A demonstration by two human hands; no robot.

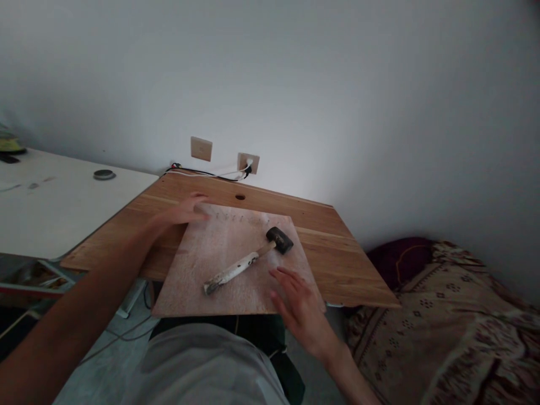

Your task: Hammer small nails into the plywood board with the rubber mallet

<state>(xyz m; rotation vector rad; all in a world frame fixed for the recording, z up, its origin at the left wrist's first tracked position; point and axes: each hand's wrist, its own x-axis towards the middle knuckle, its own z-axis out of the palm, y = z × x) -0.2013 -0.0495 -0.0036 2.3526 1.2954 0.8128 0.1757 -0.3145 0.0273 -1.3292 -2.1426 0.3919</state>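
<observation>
A rubber mallet (236, 269) with a black head and a worn, white-wrapped handle lies slantwise on a pale reddish wooden board (194, 270). Along the board's far edge runs a row of several small nails (230, 217). My left hand (188, 211) is at the far left corner of the board, fingers stretched out and a little blurred; whether it touches the board I cannot tell. Over the board's right side, near the mallet head, my right hand (297, 304) has its fingers spread and holds nothing.
The board rests on a wooden tabletop (337, 259) and overhangs its front edge. To the left stands a white table (50, 208) with a dark round disc (104, 175). Cables run to a wall socket (248, 163) behind. Patterned bedding (413, 332) lies at the right.
</observation>
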